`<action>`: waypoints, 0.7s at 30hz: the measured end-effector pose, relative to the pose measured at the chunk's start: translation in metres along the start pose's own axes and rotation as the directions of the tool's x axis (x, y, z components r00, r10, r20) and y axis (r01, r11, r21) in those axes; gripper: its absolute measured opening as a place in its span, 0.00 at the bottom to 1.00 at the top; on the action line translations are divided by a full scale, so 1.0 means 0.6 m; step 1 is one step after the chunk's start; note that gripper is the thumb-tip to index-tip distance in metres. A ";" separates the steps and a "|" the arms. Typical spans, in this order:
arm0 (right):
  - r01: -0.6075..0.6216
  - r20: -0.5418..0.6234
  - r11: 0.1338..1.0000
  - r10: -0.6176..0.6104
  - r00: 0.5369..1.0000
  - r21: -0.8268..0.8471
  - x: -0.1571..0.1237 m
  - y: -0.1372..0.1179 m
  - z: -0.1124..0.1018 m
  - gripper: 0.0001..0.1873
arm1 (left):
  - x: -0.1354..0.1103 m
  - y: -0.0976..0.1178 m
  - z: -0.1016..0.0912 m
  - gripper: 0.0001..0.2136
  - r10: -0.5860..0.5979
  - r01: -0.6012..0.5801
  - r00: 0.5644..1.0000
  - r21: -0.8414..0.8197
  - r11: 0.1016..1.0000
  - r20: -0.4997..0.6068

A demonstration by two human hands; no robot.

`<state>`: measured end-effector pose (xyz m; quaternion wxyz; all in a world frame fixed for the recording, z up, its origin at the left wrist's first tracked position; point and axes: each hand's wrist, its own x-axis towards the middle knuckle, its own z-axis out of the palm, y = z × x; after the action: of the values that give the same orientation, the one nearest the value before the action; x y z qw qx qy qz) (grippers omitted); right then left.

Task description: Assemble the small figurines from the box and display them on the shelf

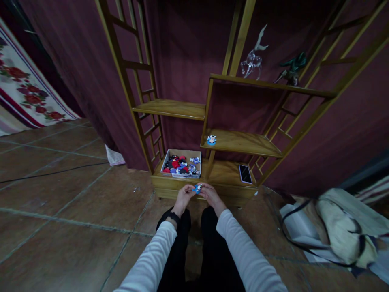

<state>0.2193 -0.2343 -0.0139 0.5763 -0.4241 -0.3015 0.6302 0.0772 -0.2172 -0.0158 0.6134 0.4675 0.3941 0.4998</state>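
Observation:
My left hand (184, 197) and my right hand (211, 195) meet in front of the wooden shelf unit (243, 142), fingers pinched together on a small blue figurine (197, 188). Just beyond them, on the bottom shelf, sits a white box (181, 163) full of several small red, blue and black figures. Another blue-based figurine (211, 140) stands on the middle shelf. A phone (245, 174) lies flat on the bottom shelf to the right.
A glass deer (253, 56) and a dark green ornament (292, 69) stand on the top shelf. Dark red curtain hangs behind. A beige bag (340, 227) lies on the tiled floor at right. A floral cloth (27, 93) hangs at far left.

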 end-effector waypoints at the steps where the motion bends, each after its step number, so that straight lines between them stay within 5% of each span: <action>1: 0.002 0.005 1.000 -0.002 1.000 -0.007 -0.001 0.000 -0.001 0.15 | 0.000 -0.001 0.000 0.13 -0.005 0.005 1.000 -0.006 1.000 -0.016; 13: -0.059 -0.007 0.993 0.059 0.998 -0.102 0.009 0.007 -0.007 0.18 | 0.009 -0.004 -0.006 0.18 -0.170 0.163 0.984 -0.124 0.979 -0.045; 21: -0.052 0.008 0.989 0.053 0.999 -0.142 0.005 0.005 -0.005 0.20 | 0.007 -0.001 -0.005 0.19 -0.174 0.166 0.983 -0.134 0.977 -0.051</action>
<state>0.2208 -0.2320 -0.0184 0.5261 -0.4680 -0.3377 0.6246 0.0752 -0.2124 -0.0172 0.6702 0.3756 0.4184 0.4845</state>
